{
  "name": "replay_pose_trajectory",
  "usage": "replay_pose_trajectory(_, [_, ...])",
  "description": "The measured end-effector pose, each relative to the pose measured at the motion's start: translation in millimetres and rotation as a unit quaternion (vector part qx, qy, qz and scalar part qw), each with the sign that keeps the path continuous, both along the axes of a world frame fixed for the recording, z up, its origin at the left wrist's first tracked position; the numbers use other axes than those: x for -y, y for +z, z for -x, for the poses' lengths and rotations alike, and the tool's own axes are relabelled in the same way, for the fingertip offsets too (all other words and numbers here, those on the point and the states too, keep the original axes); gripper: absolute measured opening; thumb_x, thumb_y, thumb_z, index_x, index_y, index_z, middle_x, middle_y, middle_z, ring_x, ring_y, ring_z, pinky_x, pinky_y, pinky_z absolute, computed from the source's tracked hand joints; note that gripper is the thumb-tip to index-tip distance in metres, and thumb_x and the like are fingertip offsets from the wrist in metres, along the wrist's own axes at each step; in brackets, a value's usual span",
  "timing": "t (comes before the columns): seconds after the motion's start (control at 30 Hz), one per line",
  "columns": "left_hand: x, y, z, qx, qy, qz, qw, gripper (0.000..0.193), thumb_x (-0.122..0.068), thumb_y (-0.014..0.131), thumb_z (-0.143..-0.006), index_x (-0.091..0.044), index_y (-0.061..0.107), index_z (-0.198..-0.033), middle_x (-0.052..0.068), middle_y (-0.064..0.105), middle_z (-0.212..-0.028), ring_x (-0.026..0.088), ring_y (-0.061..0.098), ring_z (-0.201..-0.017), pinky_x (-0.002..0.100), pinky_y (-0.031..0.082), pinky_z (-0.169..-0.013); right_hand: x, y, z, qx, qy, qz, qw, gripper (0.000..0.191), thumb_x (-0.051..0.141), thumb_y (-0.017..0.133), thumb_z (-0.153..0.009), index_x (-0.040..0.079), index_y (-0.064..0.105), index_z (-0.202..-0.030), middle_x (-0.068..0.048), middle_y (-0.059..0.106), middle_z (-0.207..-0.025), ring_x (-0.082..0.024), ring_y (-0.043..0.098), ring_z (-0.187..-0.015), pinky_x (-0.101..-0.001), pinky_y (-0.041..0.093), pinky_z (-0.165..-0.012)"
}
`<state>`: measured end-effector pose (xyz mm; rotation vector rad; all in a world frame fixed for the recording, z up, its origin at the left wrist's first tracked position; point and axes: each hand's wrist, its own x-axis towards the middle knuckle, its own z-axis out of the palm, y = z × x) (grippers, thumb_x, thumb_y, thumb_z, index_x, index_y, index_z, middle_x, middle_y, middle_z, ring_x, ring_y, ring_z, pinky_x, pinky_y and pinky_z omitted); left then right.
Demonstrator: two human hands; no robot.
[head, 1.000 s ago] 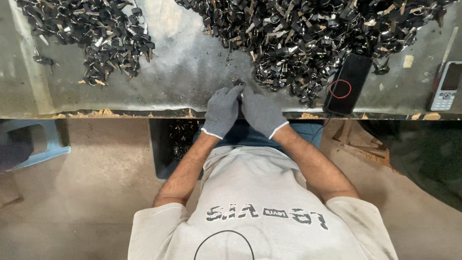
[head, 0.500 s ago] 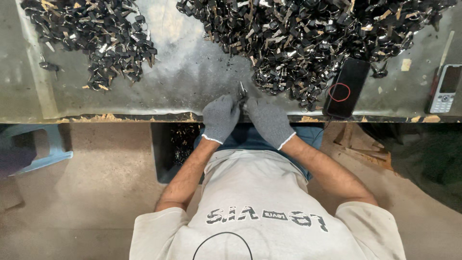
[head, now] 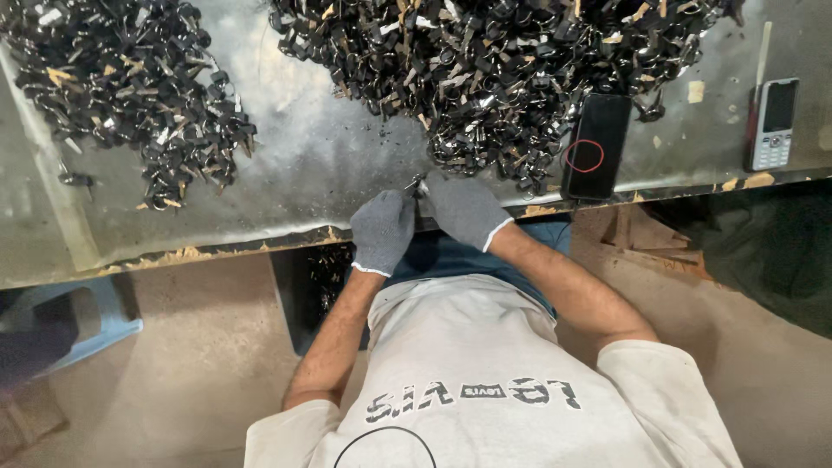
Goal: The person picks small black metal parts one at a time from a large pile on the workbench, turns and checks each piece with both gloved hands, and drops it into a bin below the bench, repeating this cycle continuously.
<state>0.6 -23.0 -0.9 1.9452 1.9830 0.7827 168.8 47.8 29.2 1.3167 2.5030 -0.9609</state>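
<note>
In the head view, the camera looks straight down on a grey metal surface (head: 329, 165) whose worn near edge runs across the middle of the frame. Both hands wear grey knit gloves and meet at that near edge, just below centre. The left hand (head: 382, 230) is curled, fingers bent inward, and the right hand (head: 465, 208) sits at its 3 o'clock, touching or almost touching it, fingers likewise bent. Between their fingertips, at 12 o'clock from the left hand, a small metal part (head: 416, 184) shows; both hands appear to pinch it, though the gloves hide the exact grip.

At 12 o'clock from the hands lies a large heap of small dark metal parts (head: 494, 69), its near fringe just beside the right hand. A second, smaller heap (head: 130, 95) lies at 10 o'clock, well apart, with bare surface between the two. A black smartphone (head: 596, 146) lies flat at 2 o'clock from the right hand, touching the big heap's edge. A small keypad phone (head: 774, 123) lies further out at 3 o'clock, near the frame's right side.

Below the surface edge, the person's bare forearms lead back to a white printed T-shirt (head: 485, 373). A blue plastic stool (head: 78, 325) stands on the floor at 8 o'clock.
</note>
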Motion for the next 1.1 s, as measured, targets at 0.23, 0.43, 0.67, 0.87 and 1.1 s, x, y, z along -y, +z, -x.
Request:
replay_pose_trajectory(0.23, [-2,7,11,0.005,0.026,-0.034,0.999,0.014,-0.02,0.075,-0.09,-0.011,0.066,-0.086,0.012,0.066,-0.081,0.035,0.066,-0.073,0.048,0.05,-0.064,1,-1,-5,-0.067,-0.034,-0.046,0.996,0.035,0.022,0.061,-0.097,0.001,0.056,-0.124,-0.024,0.072,-0.106,-0.042,0.071,-0.097,-0.0535,0.055,-0.083])
replay_pose_trajectory(0.43, [-28,25,39,-0.024,0.198,-0.15,0.968,0.011,-0.013,0.07,-0.091,-0.009,0.068,-0.102,0.01,0.067,-0.092,0.033,0.066,-0.086,0.047,0.052,-0.08,10,-14,-16,-0.155,-0.064,-0.066,0.984,0.059,0.028,0.065,-0.098,-0.003,0.046,-0.145,-0.028,0.07,-0.105,-0.047,0.067,-0.094,-0.0559,0.054,-0.079])
replay_pose_trajectory(0.67, [-86,26,12,-0.016,0.071,-0.08,0.994,0.024,-0.032,0.069,-0.096,-0.011,0.071,-0.108,0.012,0.07,-0.096,0.032,0.066,-0.086,0.048,0.049,-0.077,19,-21,-27,-0.266,-0.127,-0.037,0.955,0.048,0.025,0.065,-0.101,-0.002,0.05,-0.138,-0.021,0.073,-0.091,-0.042,0.071,-0.086,-0.0513,0.056,-0.071])
replay_pose_trajectory(0.87, [-93,15,11,-0.056,0.095,-0.03,0.993,0.019,-0.03,0.068,-0.102,-0.012,0.069,-0.106,0.013,0.066,-0.093,0.037,0.065,-0.087,0.051,0.048,-0.077,20,-10,-33,-0.315,-0.156,0.022,0.936,0.059,0.027,0.063,-0.097,-0.001,0.044,-0.145,-0.019,0.072,-0.086,-0.038,0.072,-0.075,-0.048,0.057,-0.065])
replay_pose_trajectory(1.1, [-81,12,9,-0.066,0.088,-0.01,0.994,0.057,-0.026,0.071,-0.102,-0.003,0.054,-0.151,0.025,0.059,-0.112,0.042,0.058,-0.101,0.054,0.047,-0.084,10,-10,-34,-0.245,-0.09,0.044,0.964,0.052,0.038,0.065,-0.102,0.003,0.05,-0.137,-0.021,0.072,-0.086,-0.04,0.072,-0.076,-0.0499,0.056,-0.066])
